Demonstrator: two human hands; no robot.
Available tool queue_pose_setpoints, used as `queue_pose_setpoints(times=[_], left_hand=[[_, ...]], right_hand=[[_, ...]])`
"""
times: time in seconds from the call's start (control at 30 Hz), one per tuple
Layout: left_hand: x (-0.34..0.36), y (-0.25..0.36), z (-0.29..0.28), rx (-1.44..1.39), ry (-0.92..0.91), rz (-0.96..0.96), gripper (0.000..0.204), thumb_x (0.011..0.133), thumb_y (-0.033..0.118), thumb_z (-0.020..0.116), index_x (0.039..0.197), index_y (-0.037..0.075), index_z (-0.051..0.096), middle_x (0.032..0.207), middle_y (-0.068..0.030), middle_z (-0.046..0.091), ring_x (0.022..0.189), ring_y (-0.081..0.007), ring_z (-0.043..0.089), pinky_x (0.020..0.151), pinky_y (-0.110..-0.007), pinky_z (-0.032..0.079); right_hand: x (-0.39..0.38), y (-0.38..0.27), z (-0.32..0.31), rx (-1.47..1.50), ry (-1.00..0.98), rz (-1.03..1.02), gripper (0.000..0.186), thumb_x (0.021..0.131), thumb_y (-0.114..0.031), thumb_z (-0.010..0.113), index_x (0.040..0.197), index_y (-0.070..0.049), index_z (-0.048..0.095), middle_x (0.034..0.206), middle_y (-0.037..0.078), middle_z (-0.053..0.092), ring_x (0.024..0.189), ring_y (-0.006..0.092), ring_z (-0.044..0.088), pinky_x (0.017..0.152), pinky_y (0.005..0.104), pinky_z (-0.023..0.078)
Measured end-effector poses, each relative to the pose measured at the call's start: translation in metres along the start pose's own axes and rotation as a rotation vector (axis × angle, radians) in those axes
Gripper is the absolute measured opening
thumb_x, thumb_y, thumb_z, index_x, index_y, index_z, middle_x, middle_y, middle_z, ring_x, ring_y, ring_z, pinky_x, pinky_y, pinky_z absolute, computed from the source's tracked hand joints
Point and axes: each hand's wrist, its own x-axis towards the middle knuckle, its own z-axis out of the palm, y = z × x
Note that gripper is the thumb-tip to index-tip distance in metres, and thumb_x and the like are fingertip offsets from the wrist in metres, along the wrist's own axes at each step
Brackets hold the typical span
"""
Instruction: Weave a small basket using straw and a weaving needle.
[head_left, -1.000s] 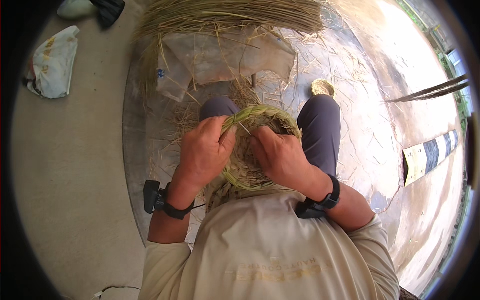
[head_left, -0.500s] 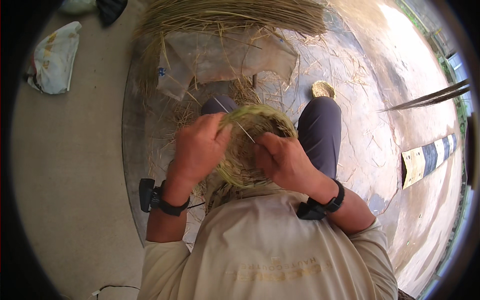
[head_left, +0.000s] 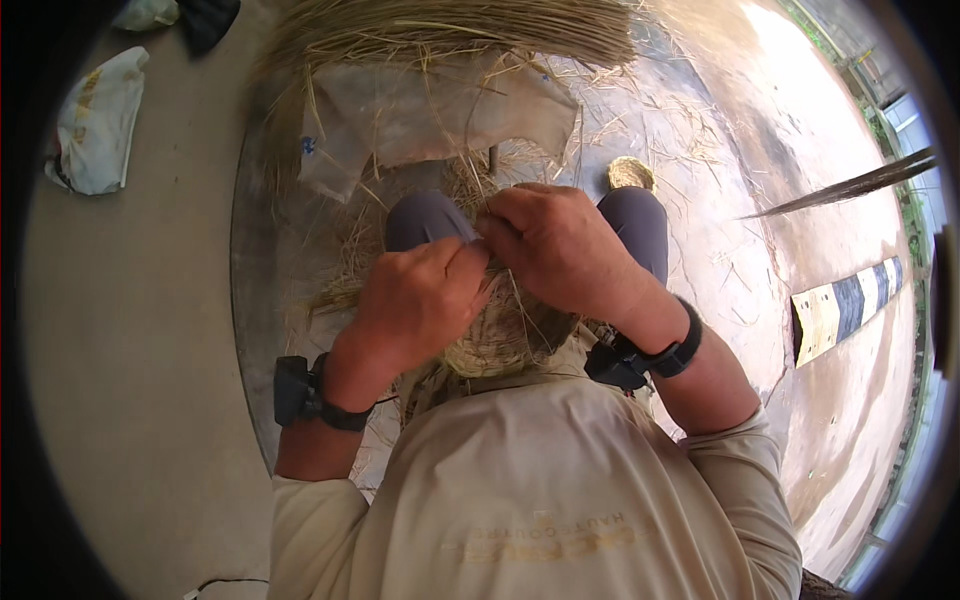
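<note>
A round woven straw basket [head_left: 495, 345] rests in my lap between my knees, its far side mostly hidden behind my hands. My left hand [head_left: 420, 300] is closed on the basket's left rim. Right beside it, my right hand [head_left: 570, 250] crosses over the basket with its fingers pinched on a thin pale strand. The two hands' fingertips nearly meet at the far left part of the rim. From there the strand hangs in a loose loop over the basket's opening.
A long bundle of straw [head_left: 470, 30] lies ahead on a translucent plastic sheet [head_left: 440, 110] over a low support. Beyond my right knee sits a small woven piece [head_left: 630, 175]. Loose straw litters the floor. A white sack [head_left: 98, 120] lies far left, a striped strip [head_left: 848, 305] right.
My right hand has moved up and left from inside the basket to beside my left hand. The basket has tilted, and the strand, taut before, now hangs looped.
</note>
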Motion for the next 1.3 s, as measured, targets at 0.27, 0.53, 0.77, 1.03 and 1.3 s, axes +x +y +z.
queue_pose_setpoints(times=[0.27,0.53,0.77,1.03,1.3], left_hand=[[0.005,-0.003,0.006,-0.034,0.011,0.029,0.037,0.079,0.013,0.083,0.112,0.006,0.068,0.078,-0.0089,0.064,0.069,-0.0310,0.070,0.058,-0.041,0.056],[-0.010,-0.046,-0.015,0.112,-0.052,-0.092,0.035,0.085,0.015,0.080,0.116,0.005,0.067,0.092,-0.0128,0.070,0.074,-0.0347,0.071,0.062,-0.044,0.058],[-0.062,-0.122,-0.075,0.407,-0.131,-0.316,0.028,0.090,0.015,0.075,0.116,0.005,0.068,0.099,-0.0147,0.072,0.084,-0.0386,0.071,0.070,-0.047,0.058],[-0.094,-0.139,-0.104,0.401,-0.255,-0.323,0.024,0.093,0.016,0.070,0.114,0.007,0.067,0.095,-0.0152,0.070,0.085,-0.0390,0.069,0.070,-0.047,0.057],[-0.143,-0.138,-0.136,0.536,-0.329,-0.410,0.009,0.091,0.013,0.064,0.096,0.007,0.060,0.089,-0.0124,0.068,0.083,-0.0364,0.070,0.070,-0.049,0.056]], right_hand=[[0.005,0.014,0.002,0.265,0.183,0.033,0.020,0.103,-0.018,0.066,0.110,-0.001,0.072,0.083,0.016,0.070,0.073,0.0217,0.070,0.069,0.0346,0.057],[-0.039,-0.010,-0.086,1.231,0.039,0.333,0.023,0.109,-0.012,0.056,0.120,0.005,0.068,0.092,0.008,0.072,0.074,0.0188,0.070,0.061,0.0321,0.055],[-0.121,0.055,-0.131,-0.269,-0.056,0.367,0.017,0.097,-0.004,0.066,0.112,0.003,0.071,0.077,0.018,0.067,0.063,0.0235,0.065,0.061,0.0393,0.049],[-0.233,0.200,-0.244,-0.704,0.357,0.638,0.023,0.109,-0.023,0.054,0.108,-0.004,0.067,0.079,0.021,0.065,0.068,0.0366,0.064,0.061,0.0448,0.047],[-0.440,0.324,-0.386,-0.984,0.319,0.985,0.051,0.113,-0.039,0.041,0.141,-0.003,0.062,0.142,0.021,0.064,0.132,0.0397,0.058,0.111,0.0429,0.044]])
